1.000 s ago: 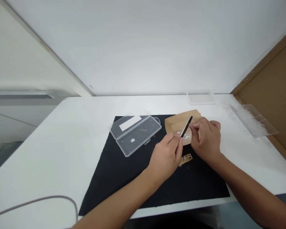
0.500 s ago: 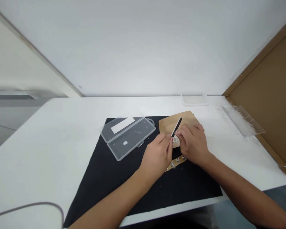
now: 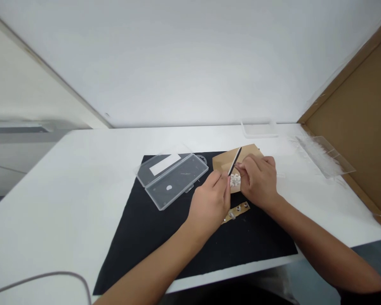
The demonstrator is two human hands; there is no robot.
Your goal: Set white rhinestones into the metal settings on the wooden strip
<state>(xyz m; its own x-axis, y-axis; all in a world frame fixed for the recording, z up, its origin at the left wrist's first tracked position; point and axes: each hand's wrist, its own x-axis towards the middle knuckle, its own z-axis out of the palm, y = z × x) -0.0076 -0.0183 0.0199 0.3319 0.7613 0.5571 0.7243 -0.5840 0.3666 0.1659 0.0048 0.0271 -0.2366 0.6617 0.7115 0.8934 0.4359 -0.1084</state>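
Note:
My left hand (image 3: 211,197) is closed around the lower end of a slim nail file (image 3: 235,162), dark on its face with a pale edge, tilted up and away. Beside it, my right hand (image 3: 258,180) has thumb and forefinger pinched together at the file's edge; whatever sits between the fingertips is too small to make out. Under both hands lies a brown paper sheet (image 3: 224,161) with a heap of small white pieces (image 3: 235,180). Nearer me is a tan strip (image 3: 241,210) bearing several shiny round studs and a small clear piece.
An opened clear plastic case (image 3: 178,180) with a white label rests on the black mat (image 3: 139,237). At the right are a clear compartment tray (image 3: 335,159) with translucent pieces and a cardboard panel (image 3: 362,127). A clear lid or tray (image 3: 259,134) stands near the back wall.
The nail file has turned slightly edge-on, its pale side facing more to the left. Both hands keep their grips close together. The whole view has shifted a little.

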